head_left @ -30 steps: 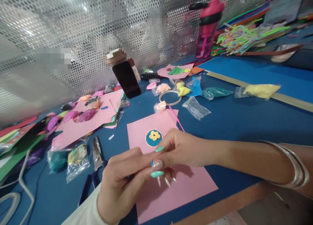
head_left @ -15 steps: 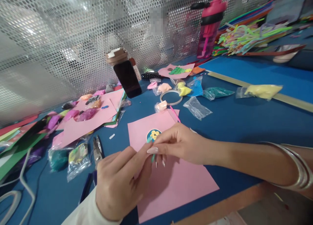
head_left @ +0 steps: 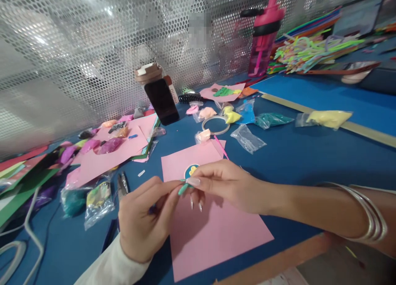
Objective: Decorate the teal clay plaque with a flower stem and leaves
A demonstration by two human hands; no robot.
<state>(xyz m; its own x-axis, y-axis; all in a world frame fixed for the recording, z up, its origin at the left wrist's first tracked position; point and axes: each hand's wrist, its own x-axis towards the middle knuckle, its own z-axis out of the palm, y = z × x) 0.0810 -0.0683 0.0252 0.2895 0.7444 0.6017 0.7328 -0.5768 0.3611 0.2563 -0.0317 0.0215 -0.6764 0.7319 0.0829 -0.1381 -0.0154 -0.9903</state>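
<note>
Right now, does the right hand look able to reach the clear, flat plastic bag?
Probably yes: the plastic bag lies beyond the right hand with nothing visible over it, though that hand is busy at the left hand.

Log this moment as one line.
left hand, right hand: fingertips close together | contents: unclear | below: pink sheet | on sheet: blue disc, yellow pieces

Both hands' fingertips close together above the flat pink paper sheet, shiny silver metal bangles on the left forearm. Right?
Wrong arm: the shiny silver metal bangles are on the forearm of the right hand, not the left hand. The head view shows it. Rest stands: fingertips close together above the flat pink paper sheet.
</note>
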